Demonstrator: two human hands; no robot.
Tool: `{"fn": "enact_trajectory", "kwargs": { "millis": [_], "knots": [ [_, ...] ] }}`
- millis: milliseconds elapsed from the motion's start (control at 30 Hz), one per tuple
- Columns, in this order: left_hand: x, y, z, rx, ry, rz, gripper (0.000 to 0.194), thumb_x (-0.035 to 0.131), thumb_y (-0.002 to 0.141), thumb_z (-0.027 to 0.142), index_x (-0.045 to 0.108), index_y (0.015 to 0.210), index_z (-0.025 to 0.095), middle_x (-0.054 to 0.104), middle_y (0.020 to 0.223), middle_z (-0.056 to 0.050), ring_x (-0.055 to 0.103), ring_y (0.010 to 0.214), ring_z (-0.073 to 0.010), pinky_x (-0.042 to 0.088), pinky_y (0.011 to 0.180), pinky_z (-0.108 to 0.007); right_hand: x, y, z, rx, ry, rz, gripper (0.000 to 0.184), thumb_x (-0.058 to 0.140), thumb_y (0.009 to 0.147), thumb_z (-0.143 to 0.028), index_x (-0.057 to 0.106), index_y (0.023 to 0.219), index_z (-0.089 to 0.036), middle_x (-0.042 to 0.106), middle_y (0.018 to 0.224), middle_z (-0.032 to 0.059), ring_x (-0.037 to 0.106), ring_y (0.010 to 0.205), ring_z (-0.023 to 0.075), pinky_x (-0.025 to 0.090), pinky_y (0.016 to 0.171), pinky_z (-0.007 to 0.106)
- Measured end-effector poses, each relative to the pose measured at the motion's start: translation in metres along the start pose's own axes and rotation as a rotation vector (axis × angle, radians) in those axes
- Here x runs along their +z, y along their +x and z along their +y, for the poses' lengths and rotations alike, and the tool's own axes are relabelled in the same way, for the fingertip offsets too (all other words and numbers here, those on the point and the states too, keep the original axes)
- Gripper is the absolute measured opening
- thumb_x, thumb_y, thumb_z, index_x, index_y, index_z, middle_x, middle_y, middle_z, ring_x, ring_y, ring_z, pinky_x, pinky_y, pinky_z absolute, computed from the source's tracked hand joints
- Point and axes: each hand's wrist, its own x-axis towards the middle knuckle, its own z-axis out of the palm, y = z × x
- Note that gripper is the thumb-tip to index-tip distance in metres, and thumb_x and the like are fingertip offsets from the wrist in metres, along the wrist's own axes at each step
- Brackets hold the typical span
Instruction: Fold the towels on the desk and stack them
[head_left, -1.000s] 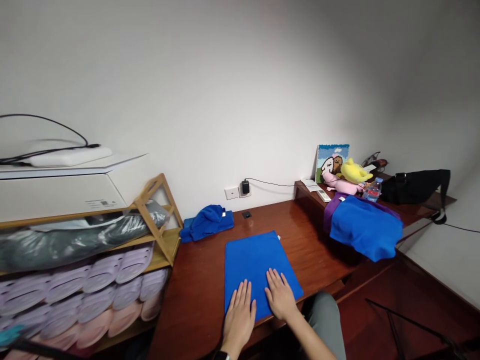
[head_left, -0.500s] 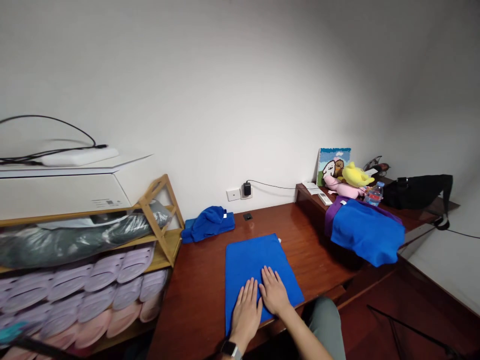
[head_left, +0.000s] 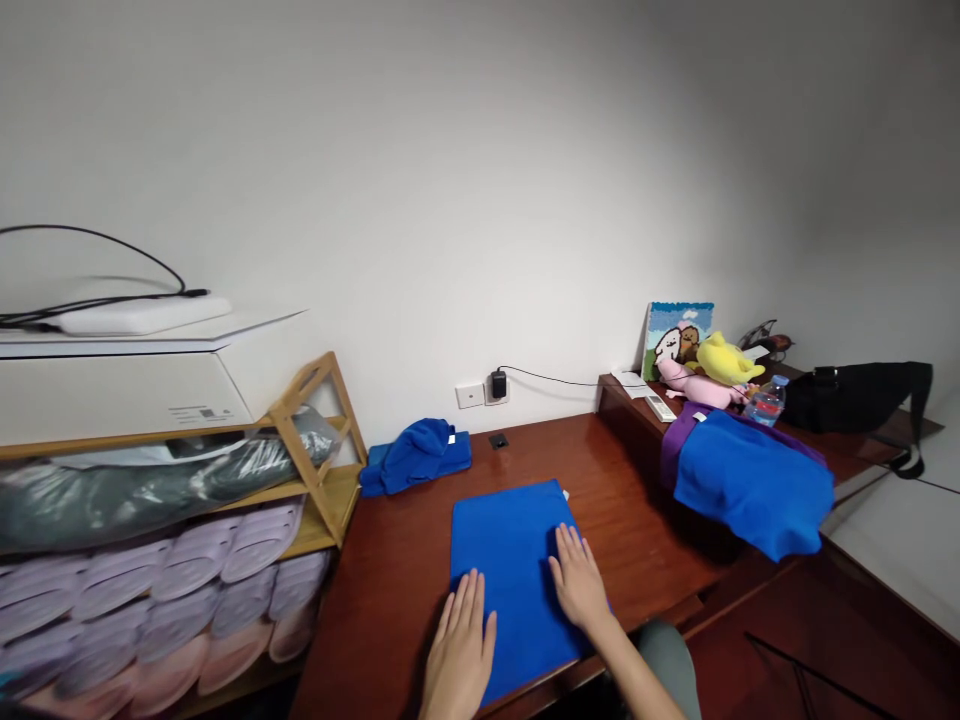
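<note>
Blue cloth [head_left: 517, 590] flat beneath spread fingers [head_left: 469, 600]

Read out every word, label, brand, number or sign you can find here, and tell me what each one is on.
No text here can be read.
White box: small dark print and a dark block on its side, too small.
Bottle: red on its label, any lettering too small.
Remote: any markings too small.
White tag on the bundled blue cloth: no writing can be made out.
</note>
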Motion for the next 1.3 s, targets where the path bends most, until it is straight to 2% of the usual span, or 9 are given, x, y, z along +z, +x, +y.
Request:
{"fn": "enact_trajectory", "kwargs": {
  "millis": [200, 333, 500, 633, 800, 900, 1000, 1167, 1300],
  "knots": [
    [0.023, 0.130, -0.005, -0.018, -0.009, -0.194, 0.060, 0.030, 0.107, 0.037, 0.050, 0.158, 0.014, 0.050, 0.166, -0.012, 0.043, 0.157, -0.0266, 0.036, 0.130, -0.048, 0.018, 0.093, -0.068, -0.134, 0.076, -0.086, 0.064, 0.023, 0.111, -0.039, 0.033, 0.169, -0.013, 0.029, 0.174, 0.0092, 0.022, 0.164, 0.0243, 0.016, 0.134, 0.044],
    [0.046, 0.161, -0.041, -0.021, -0.010, -0.249, 0.061, 0.036, 0.105, 0.044, 0.053, 0.156, 0.015, 0.052, 0.164, -0.013, 0.047, 0.154, -0.0283, 0.038, 0.128, -0.050, 0.033, 0.131, -0.060, -0.128, 0.075, -0.134, 0.065, 0.025, 0.111, -0.043, 0.033, 0.169, -0.013, 0.031, 0.174, 0.0089, 0.022, 0.164, 0.0248, 0.015, 0.134, 0.046],
    [0.056, 0.153, -0.082, -0.108, 0.025, -0.249, 0.074, 0.032, 0.105, 0.054, 0.040, 0.162, 0.007, 0.039, 0.171, -0.018, 0.038, 0.160, -0.0306, 0.033, 0.131, -0.052, 0.022, 0.147, -0.004, 0.014, -0.012, -0.115, 0.071, 0.024, 0.111, -0.049, 0.025, 0.170, -0.011, 0.022, 0.176, 0.0089, 0.016, 0.165, 0.0234, 0.011, 0.135, 0.045],
    [0.047, 0.159, -0.078, -0.082, 0.071, -0.259, 0.074, 0.032, 0.105, 0.052, 0.044, 0.159, 0.003, 0.045, 0.167, -0.022, 0.042, 0.157, -0.0327, 0.031, 0.131, -0.054, 0.002, 0.154, 0.026, 0.117, -0.046, -0.146, 0.071, 0.020, 0.112, -0.050, 0.021, 0.171, -0.010, 0.018, 0.177, 0.0081, 0.015, 0.166, 0.0213, 0.011, 0.135, 0.042],
    [0.039, 0.148, -0.026, -0.021, 0.064, -0.204, 0.067, 0.029, 0.107, 0.042, 0.042, 0.160, 0.004, 0.043, 0.168, -0.020, 0.039, 0.159, -0.0306, 0.030, 0.133, -0.052, 0.005, 0.129, -0.002, -0.003, -0.056, 0.003, 0.067, 0.025, 0.113, -0.044, 0.029, 0.169, -0.008, 0.022, 0.176, 0.0118, 0.015, 0.166, 0.0259, 0.010, 0.135, 0.048],
    [0.045, 0.114, 0.010, 0.095, 0.023, -0.172, 0.060, 0.032, 0.106, 0.034, 0.040, 0.163, 0.016, 0.043, 0.170, -0.011, 0.037, 0.160, -0.0256, 0.031, 0.132, -0.049, 0.030, 0.085, -0.036, -0.176, 0.026, 0.091, 0.061, 0.027, 0.114, -0.040, 0.033, 0.169, -0.015, 0.029, 0.174, 0.0088, 0.020, 0.165, 0.0230, 0.016, 0.135, 0.045],
    [0.049, 0.077, 0.021, 0.110, 0.011, -0.203, 0.060, 0.036, 0.105, 0.031, 0.039, 0.164, 0.020, 0.042, 0.171, -0.010, 0.036, 0.160, -0.0261, 0.031, 0.132, -0.050, 0.046, 0.044, -0.049, -0.240, 0.101, 0.034, 0.058, 0.025, 0.115, -0.043, 0.036, 0.168, -0.021, 0.036, 0.172, 0.0045, 0.026, 0.163, 0.0202, 0.019, 0.134, 0.043],
    [0.034, 0.048, -0.019, -0.027, -0.011, -0.196, 0.063, 0.030, 0.108, 0.043, 0.028, 0.167, 0.022, 0.041, 0.172, -0.008, 0.037, 0.160, -0.0254, 0.034, 0.132, -0.051, 0.022, 0.028, -0.005, -0.019, 0.016, -0.085, 0.063, 0.025, 0.113, -0.046, 0.031, 0.170, -0.020, 0.027, 0.174, 0.0055, 0.023, 0.164, 0.0237, 0.016, 0.134, 0.047],
    [0.019, 0.046, -0.049, -0.098, 0.005, -0.197, 0.063, 0.027, 0.108, 0.044, 0.036, 0.165, 0.017, 0.044, 0.170, -0.011, 0.039, 0.159, -0.0248, 0.033, 0.132, -0.050, -0.001, 0.030, 0.023, 0.121, -0.039, -0.119, 0.065, 0.026, 0.111, -0.046, 0.030, 0.170, -0.018, 0.025, 0.175, 0.0056, 0.021, 0.164, 0.0248, 0.017, 0.134, 0.048]
  ]
}}
